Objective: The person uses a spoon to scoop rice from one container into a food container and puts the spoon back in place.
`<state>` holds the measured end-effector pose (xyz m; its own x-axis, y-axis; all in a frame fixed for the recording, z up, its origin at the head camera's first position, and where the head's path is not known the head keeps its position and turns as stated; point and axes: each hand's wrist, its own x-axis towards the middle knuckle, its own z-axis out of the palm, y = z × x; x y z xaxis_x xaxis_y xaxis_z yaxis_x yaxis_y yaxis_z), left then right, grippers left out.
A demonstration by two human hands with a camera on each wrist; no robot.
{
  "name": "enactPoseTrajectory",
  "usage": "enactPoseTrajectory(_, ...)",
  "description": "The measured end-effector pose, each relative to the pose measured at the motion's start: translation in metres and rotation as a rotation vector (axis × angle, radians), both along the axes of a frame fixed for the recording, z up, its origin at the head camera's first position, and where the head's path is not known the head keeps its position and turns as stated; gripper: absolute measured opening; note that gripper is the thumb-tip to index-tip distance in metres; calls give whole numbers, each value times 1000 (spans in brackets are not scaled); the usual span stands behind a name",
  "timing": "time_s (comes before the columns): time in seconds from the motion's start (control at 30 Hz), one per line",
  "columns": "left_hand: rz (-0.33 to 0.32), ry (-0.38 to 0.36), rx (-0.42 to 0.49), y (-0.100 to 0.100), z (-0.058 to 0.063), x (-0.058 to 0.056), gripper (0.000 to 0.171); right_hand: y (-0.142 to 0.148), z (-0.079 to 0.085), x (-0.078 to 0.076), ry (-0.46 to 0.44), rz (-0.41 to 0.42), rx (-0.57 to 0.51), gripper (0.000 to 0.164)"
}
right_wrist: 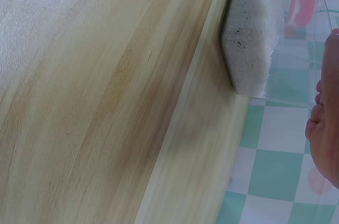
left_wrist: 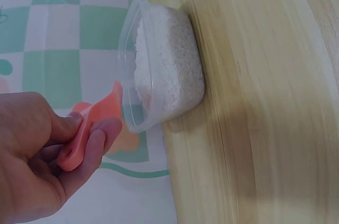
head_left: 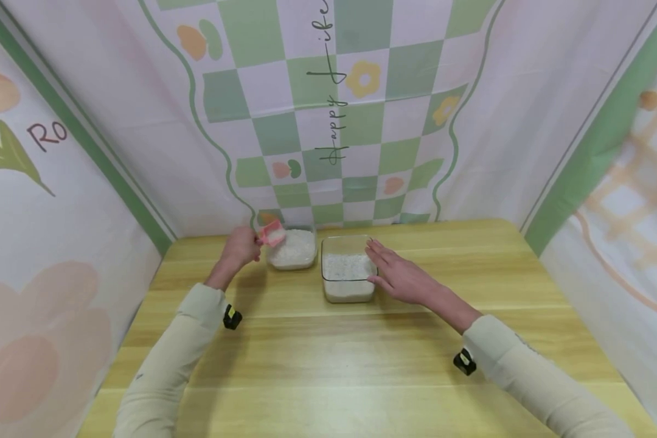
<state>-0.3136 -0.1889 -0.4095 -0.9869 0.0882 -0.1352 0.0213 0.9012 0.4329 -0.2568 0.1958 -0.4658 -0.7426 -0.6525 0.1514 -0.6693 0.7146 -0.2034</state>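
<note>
My left hand [head_left: 242, 246] pinches the handle of a small pink scoop [head_left: 272, 233], which carries some white grains. The scoop is over the left side of a clear plastic tub [left_wrist: 153, 60] filled with white, rice-like grains [head_left: 294, 248]. To the right of the tub stands a square glass container [head_left: 348, 291], partly filled with similar grains; a few dark specks show in it in the right wrist view. My right hand [head_left: 402, 277] is at the glass container's right rim, fingers straight. Whether the fingers touch the rim is hard to tell.
Both containers stand near the back edge of a wooden table [head_left: 328, 365]. A patterned cloth [head_left: 361, 121] hangs directly behind that edge, and cloth sides [head_left: 608, 255] rise at left and right.
</note>
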Motion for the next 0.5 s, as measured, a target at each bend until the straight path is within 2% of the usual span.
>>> enactPoseTrajectory(0.5,-48,97,-107,15,-2,0,14,0,-1,0,-4,-7,8,67)
